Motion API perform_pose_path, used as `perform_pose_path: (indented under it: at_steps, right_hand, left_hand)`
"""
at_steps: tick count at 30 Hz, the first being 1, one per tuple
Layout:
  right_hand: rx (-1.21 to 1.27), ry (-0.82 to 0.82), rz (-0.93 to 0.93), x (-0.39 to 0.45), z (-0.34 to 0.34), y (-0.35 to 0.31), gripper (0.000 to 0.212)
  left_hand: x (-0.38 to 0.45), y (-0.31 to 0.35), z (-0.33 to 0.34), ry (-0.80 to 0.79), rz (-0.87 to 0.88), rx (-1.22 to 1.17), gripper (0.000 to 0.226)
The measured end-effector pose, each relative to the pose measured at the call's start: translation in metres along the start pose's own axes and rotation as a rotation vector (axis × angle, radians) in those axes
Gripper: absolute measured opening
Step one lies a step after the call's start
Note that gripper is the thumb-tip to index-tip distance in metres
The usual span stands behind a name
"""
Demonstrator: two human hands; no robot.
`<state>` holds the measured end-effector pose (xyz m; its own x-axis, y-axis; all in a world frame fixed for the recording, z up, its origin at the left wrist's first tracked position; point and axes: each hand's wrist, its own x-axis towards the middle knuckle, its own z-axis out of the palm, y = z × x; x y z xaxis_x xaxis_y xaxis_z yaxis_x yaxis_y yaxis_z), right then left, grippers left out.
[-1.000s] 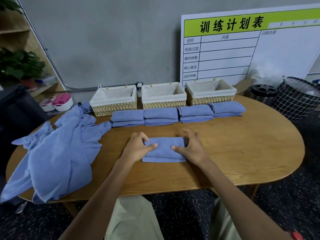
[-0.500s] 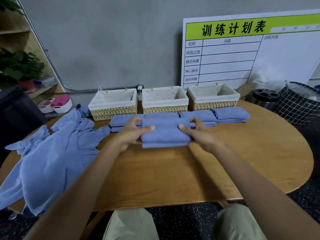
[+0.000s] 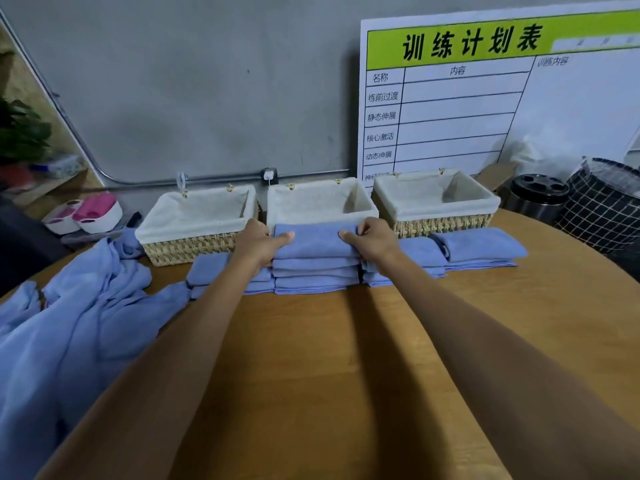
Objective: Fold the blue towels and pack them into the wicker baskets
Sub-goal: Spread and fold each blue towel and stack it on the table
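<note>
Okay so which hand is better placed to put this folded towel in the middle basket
Neither alone. The left hand and right hand grip opposite ends of the folded towel, equally close to the middle basket just behind it; use both.

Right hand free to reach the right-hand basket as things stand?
Probably not yet: the right hand grips the folded towel together with the left hand. The right basket itself sits open, unobstructed.

Head-worn camera looks forward and down (wide-angle) over the table.
</note>
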<state>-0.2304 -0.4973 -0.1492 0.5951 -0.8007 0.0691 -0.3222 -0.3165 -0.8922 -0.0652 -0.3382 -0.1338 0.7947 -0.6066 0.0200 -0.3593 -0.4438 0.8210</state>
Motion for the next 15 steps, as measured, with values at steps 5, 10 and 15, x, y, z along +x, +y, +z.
perform_pose_path:
  at_steps: [5,10,15]
  right_hand:
    - [-0.063,-0.013,-0.044,0.001,0.009,0.017,0.046]
    - [-0.151,-0.042,-0.036,0.003,0.009,0.013,0.050]
    - [-0.183,-0.060,-0.009,0.004,0.010,0.009,0.052]
  left_hand:
    - [0.001,-0.014,0.005,0.012,0.067,0.077,0.052]
    - [-0.001,-0.010,0.010,-0.037,0.086,0.200,0.045]
    - [0.003,-0.002,0.010,-0.113,-0.061,0.102,0.045]
